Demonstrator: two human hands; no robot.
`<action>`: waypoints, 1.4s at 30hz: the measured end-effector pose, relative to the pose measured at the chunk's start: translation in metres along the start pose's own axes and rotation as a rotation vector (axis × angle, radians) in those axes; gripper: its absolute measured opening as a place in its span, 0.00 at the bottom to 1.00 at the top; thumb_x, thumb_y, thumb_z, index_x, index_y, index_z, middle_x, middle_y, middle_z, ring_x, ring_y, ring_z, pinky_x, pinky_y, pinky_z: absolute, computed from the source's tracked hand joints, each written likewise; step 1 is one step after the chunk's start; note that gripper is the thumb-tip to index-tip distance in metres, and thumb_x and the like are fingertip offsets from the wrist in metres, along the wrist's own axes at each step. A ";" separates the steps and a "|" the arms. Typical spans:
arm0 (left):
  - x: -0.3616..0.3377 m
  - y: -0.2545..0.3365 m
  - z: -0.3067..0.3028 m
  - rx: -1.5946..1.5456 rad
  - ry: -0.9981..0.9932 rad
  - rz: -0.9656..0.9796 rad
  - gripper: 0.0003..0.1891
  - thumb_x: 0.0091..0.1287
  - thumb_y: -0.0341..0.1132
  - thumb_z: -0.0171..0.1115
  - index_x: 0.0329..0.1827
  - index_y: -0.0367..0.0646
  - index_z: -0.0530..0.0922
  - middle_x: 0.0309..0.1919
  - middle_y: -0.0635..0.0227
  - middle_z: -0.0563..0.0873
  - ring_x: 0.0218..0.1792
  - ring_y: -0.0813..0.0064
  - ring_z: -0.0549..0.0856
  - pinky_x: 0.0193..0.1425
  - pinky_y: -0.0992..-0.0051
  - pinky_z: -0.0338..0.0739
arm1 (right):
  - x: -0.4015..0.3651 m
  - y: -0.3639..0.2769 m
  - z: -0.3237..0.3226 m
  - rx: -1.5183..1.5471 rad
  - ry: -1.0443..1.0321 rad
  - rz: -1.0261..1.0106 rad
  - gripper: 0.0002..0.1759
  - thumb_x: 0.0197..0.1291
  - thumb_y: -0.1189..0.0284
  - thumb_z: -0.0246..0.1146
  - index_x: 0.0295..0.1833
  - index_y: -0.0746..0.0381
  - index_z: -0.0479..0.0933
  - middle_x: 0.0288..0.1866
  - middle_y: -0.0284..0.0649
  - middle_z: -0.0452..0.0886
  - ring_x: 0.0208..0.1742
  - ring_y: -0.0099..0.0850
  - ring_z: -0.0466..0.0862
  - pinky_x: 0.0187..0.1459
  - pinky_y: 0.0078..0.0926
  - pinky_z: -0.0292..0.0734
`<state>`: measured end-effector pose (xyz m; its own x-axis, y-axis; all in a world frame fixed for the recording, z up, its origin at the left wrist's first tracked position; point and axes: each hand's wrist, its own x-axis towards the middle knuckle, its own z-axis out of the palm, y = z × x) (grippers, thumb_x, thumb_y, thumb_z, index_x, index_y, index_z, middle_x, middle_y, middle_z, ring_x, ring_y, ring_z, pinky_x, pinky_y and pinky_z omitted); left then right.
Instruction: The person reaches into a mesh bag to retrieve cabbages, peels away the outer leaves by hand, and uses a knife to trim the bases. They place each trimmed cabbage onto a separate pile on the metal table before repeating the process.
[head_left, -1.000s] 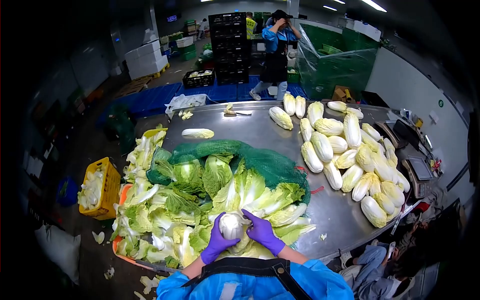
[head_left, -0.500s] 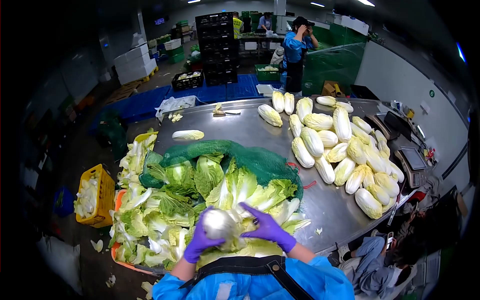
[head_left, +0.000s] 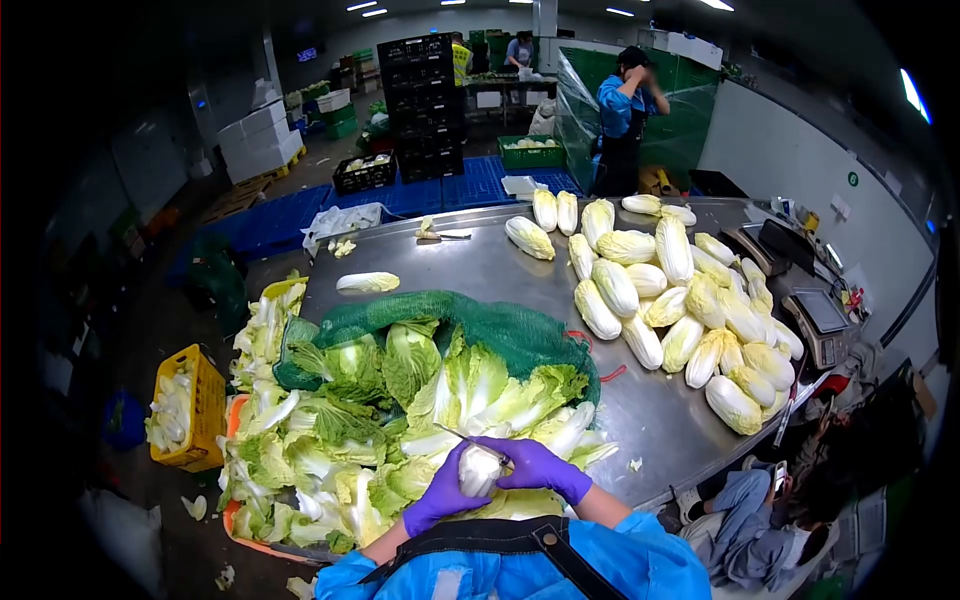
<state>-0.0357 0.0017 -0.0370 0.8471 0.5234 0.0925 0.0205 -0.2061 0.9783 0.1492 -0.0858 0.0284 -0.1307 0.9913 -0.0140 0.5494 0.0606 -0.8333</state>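
A Chinese cabbage [head_left: 480, 472] stands with its white stem end toward me, close to my apron. My left hand [head_left: 438, 497], in a purple glove, is wrapped round its left side. My purple-gloved right hand [head_left: 538, 468] is closed round a small knife [head_left: 455, 434], whose thin blade points up and left across the top of the cabbage; its handle is mostly hidden. Loose green outer leaves [head_left: 330, 440] are heaped left of and beyond both hands. A green mesh sack [head_left: 470, 315] lies behind, with leafy cabbages at its opening.
Trimmed cabbages [head_left: 690, 310] are piled on the right of the steel table [head_left: 470, 265]. One pale cabbage [head_left: 368, 282] and another knife [head_left: 442, 236] lie farther back. A yellow crate [head_left: 207, 410] is at left, scales [head_left: 820, 325] at right. Another person [head_left: 625, 115] stands beyond; someone sits at lower right.
My right hand has moved in against the cabbage, and a knife blade now shows above it. The cabbage has shifted slightly right and down. The view has turned a little.
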 end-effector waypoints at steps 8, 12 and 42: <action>0.002 0.013 0.004 0.036 0.041 -0.008 0.55 0.35 0.38 0.78 0.67 0.39 0.53 0.61 0.57 0.65 0.64 0.64 0.64 0.69 0.67 0.56 | -0.001 0.004 0.024 -0.007 0.261 0.067 0.38 0.43 0.64 0.67 0.65 0.48 0.65 0.47 0.46 0.80 0.39 0.39 0.82 0.43 0.30 0.77; 0.001 0.011 0.004 0.059 0.061 0.027 0.55 0.34 0.41 0.79 0.67 0.39 0.54 0.60 0.56 0.67 0.63 0.63 0.67 0.67 0.67 0.60 | 0.000 0.008 0.029 -0.003 0.263 0.089 0.37 0.43 0.66 0.66 0.64 0.47 0.66 0.45 0.46 0.80 0.37 0.38 0.83 0.41 0.29 0.78; 0.001 0.018 -0.012 -0.022 0.007 -0.054 0.50 0.34 0.39 0.78 0.64 0.40 0.60 0.53 0.60 0.74 0.56 0.68 0.73 0.62 0.70 0.65 | 0.009 0.015 0.029 -0.175 0.238 -0.078 0.41 0.41 0.71 0.63 0.67 0.48 0.61 0.44 0.45 0.81 0.31 0.41 0.83 0.35 0.33 0.79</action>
<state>-0.0406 0.0087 -0.0167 0.8413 0.5390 0.0409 0.0540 -0.1591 0.9858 0.1319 -0.0797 -0.0005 0.0074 0.9812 0.1931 0.6815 0.1363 -0.7190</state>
